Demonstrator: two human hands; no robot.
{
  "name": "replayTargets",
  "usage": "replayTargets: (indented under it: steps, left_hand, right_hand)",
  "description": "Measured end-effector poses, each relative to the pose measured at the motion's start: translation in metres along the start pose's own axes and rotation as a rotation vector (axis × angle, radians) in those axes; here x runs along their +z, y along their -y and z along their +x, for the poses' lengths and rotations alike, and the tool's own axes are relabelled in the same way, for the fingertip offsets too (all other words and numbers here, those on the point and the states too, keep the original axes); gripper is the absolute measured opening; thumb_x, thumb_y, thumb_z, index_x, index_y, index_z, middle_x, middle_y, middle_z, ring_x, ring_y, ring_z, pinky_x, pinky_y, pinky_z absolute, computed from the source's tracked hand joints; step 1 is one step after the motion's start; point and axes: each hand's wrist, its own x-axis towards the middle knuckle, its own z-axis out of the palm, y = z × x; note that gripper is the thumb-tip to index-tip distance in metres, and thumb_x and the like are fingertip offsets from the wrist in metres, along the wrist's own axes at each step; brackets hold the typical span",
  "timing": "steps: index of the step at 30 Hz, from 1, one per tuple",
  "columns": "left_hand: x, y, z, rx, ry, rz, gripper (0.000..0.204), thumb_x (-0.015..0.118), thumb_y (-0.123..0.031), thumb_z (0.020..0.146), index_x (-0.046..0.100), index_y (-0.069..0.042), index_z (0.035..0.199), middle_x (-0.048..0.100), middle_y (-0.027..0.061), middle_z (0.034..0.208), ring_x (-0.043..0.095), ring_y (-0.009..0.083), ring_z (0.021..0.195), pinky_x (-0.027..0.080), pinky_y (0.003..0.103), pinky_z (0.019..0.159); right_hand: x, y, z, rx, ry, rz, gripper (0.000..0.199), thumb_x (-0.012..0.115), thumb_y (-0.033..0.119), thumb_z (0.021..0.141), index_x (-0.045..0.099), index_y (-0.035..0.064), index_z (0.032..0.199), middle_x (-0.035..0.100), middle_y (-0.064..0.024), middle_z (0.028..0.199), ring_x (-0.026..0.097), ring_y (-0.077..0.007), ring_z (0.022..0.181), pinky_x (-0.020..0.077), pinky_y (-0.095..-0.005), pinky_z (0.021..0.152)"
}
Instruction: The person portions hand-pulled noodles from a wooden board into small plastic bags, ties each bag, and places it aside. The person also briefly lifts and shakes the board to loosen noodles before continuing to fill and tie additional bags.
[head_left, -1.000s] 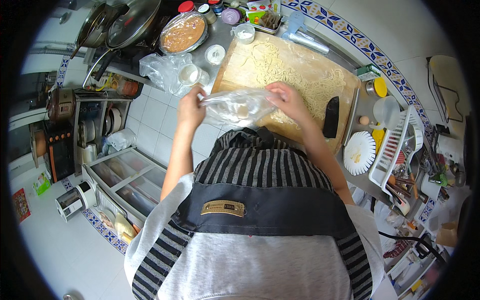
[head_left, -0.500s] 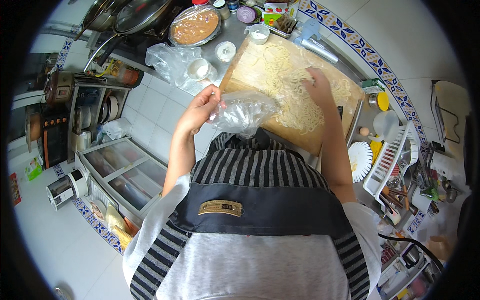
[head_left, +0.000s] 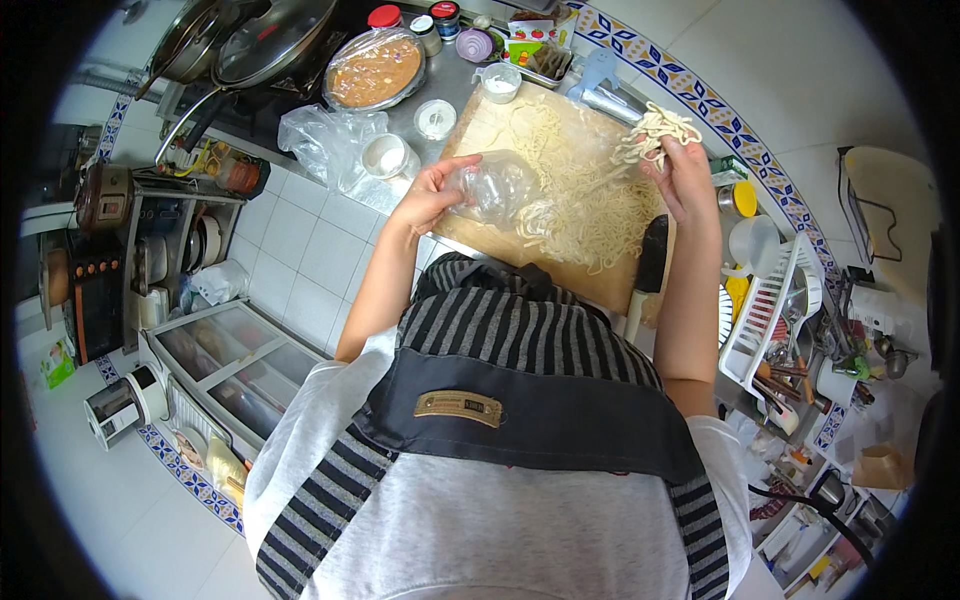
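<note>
My left hand (head_left: 430, 200) pinches the edge of a clear plastic bag (head_left: 495, 190), which hangs over the left side of a wooden board (head_left: 482, 238). In my right hand (head_left: 686, 182) is a bunch of fresh noodles (head_left: 660, 128), lifted over the board's right side with strands trailing down. Many more floury noodles (head_left: 600, 225) lie loose across the board. Close to my right forearm, a knife (head_left: 652, 255) with a dark blade and pale handle rests at the board's near right.
Left of the board stand a white cup (head_left: 390, 157), a small round lid (head_left: 435, 119) and a crumpled plastic bag (head_left: 325, 140). Farther back is a film-covered bowl (head_left: 375, 72) of orange-brown food. A white dish rack (head_left: 765, 320) stands at the right.
My right hand has risen off the board and moved right, now gripping noodles. My left hand has shifted the bag slightly up and right. The knife shows more fully.
</note>
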Motion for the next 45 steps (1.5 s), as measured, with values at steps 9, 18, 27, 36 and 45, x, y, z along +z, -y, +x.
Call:
replayTargets:
  steps: [9, 18, 27, 36, 45]
  left_hand:
    - [-0.022, 0.021, -0.008, 0.084, -0.144, 0.714, 0.068, 0.053, 0.008, 0.065, 0.049, -0.006, 0.132, 0.044, 0.0046, 0.13, 0.053, 0.0104, 0.096, 0.046, 0.023, 0.071]
    - [-0.021, 0.031, -0.01, -0.062, -0.204, 0.34, 0.072, 0.055, 0.005, 0.07, 0.039, -0.003, 0.14, 0.055, 0.0023, 0.115, 0.055, 0.0058, 0.077, 0.046, 0.019, 0.067]
    - [-0.026, 0.038, -0.022, -0.011, -0.209, 0.121, 0.076, 0.052, 0.008, 0.071, 0.033, -0.004, 0.143, 0.056, 0.0006, 0.115, 0.055, 0.0048, 0.08, 0.045, 0.018, 0.069]
    - [0.012, -0.001, -0.043, 0.068, -0.014, 0.267, 0.078, 0.048, 0.009, 0.07, 0.033, -0.009, 0.144, 0.05, 0.0024, 0.106, 0.046, 0.0049, 0.062, 0.045, 0.021, 0.056]
    - [-0.008, -0.027, -0.04, 0.29, -0.252, 1.113, 0.068, 0.052, 0.005, 0.063, 0.047, 0.0, 0.131, 0.047, 0.0241, 0.134, 0.044, 0.0353, 0.126, 0.035, 0.037, 0.106]
  right_hand:
    - [0.062, 0.078, -0.033, -0.321, 0.243, 0.062, 0.027, 0.041, 0.01, 0.097, 0.047, -0.0004, 0.121, 0.06, -0.0149, 0.109, 0.06, -0.0199, 0.09, 0.0507, -0.0312, 0.064]
    - [0.126, 0.104, -0.032, -0.509, 0.582, 0.219, 0.03, 0.036, 0.015, 0.1, 0.045, -0.0012, 0.123, 0.056, -0.0188, 0.113, 0.058, -0.024, 0.097, 0.0468, -0.0349, 0.067]
    - [0.144, -0.124, 0.008, 0.062, 0.394, -0.37, 0.022, 0.055, 0.007, 0.084, 0.06, -0.0003, 0.104, 0.066, -0.0068, 0.095, 0.061, -0.0139, 0.088, 0.0475, -0.0277, 0.08]
    - [0.113, -0.241, 0.068, -0.304, 0.446, -1.174, 0.024, 0.062, 0.017, 0.077, 0.064, 0.0007, 0.094, 0.066, -0.0189, 0.096, 0.062, -0.0361, 0.092, 0.0497, -0.0411, 0.078]
    - [0.13, -0.08, 0.06, -0.047, 0.955, -2.172, 0.019, 0.063, 0.004, 0.075, 0.07, 0.0041, 0.092, 0.068, -0.0155, 0.094, 0.066, -0.0306, 0.09, 0.0532, -0.0382, 0.073]
